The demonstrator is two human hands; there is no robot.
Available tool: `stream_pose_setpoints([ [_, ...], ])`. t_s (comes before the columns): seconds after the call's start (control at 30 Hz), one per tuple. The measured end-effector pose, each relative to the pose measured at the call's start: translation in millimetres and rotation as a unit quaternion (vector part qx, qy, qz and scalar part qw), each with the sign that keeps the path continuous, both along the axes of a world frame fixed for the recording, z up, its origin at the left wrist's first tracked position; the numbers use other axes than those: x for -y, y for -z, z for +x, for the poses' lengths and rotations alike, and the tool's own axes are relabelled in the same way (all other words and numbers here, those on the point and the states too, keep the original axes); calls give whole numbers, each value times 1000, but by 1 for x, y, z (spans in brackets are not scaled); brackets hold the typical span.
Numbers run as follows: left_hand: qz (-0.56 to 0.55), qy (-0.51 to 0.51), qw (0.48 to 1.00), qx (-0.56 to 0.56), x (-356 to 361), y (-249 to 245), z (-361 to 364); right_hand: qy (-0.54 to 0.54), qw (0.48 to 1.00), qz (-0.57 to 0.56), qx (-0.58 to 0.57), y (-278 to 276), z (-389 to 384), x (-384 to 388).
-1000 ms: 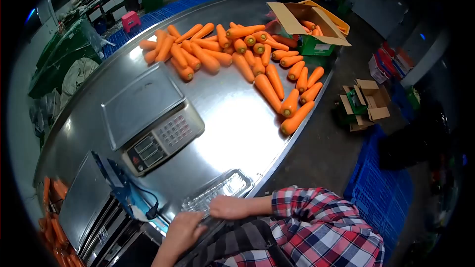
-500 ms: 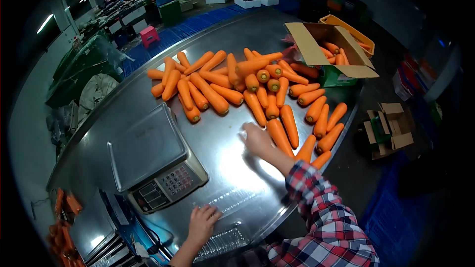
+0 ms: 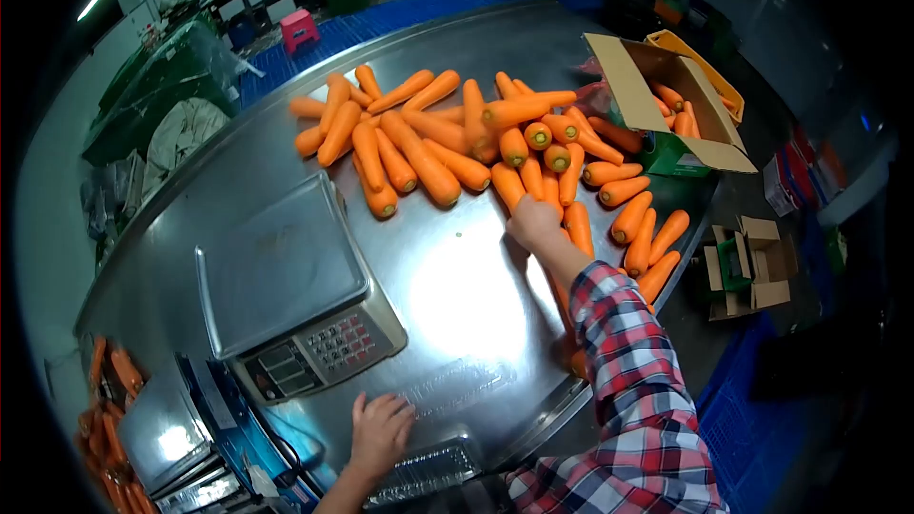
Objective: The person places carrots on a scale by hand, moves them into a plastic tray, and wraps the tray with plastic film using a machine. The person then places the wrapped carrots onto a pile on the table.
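Where the scale (image 3: 286, 271) sits: 8 o'clock on the tabletop (image 3: 457, 295), apart from the carrots.
Left hand (image 3: 381, 433): 6 o'clock, your fingers spread flat, just beside the clear tray (image 3: 424, 471).
Right hand (image 3: 533, 224): 1 o'clock, over one carrot (image 3: 507, 183) at the pile's (image 3: 428, 148) near edge; fingers hidden, grip cannot be told.
Grip: wrap its thick middle and lift straight, so neighbours likely stay put.

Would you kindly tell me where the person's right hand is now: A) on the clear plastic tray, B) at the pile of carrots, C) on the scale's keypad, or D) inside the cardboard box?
B: the right hand sits on the near edge of the carrots spread across the steel table.
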State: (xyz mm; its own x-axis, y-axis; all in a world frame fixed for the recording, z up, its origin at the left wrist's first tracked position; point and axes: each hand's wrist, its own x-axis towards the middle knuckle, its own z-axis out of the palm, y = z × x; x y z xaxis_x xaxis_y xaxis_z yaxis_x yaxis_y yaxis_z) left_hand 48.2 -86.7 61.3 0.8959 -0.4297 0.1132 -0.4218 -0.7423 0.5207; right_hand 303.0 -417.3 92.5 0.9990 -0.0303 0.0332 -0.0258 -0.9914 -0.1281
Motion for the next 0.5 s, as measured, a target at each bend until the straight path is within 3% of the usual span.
stream_pose_setpoints([
  [0.07, -39, -39, 998, -23, -6, -10, -1, 28, 986, 162, -41, -59, -24, -10],
  [0.1, -59, -58, 996, -33, -8, -14, -1, 120, 893, 419, -114, -62, -29, 1],
  [0.17, -119, -85, 985, -87, -15, -19, 0, 42, 840, 522, -143, -19, -44, 39],
  [0.23, -200, -125, 953, -190, -20, -16, -1, 32, 784, 579, -219, -15, -75, 41],
  [0.27, -299, -133, 917, -230, -18, -13, 1, 11, 760, 600, -249, -15, -92, 34],
  [0.33, -483, -138, 812, -298, -10, -5, 12, -37, 732, 605, -310, -17, -122, 16],
  [0.43, -595, -138, 662, -434, 9, -28, 31, -146, 701, 571, -400, 11, -152, -12],
  [0.47, -587, -145, 659, -448, 15, -39, 31, -146, 720, 540, -410, 2, -162, -28],
  [0.5, -546, -152, 688, -454, 13, -33, 32, -148, 735, 508, -423, -7, -170, -40],
])
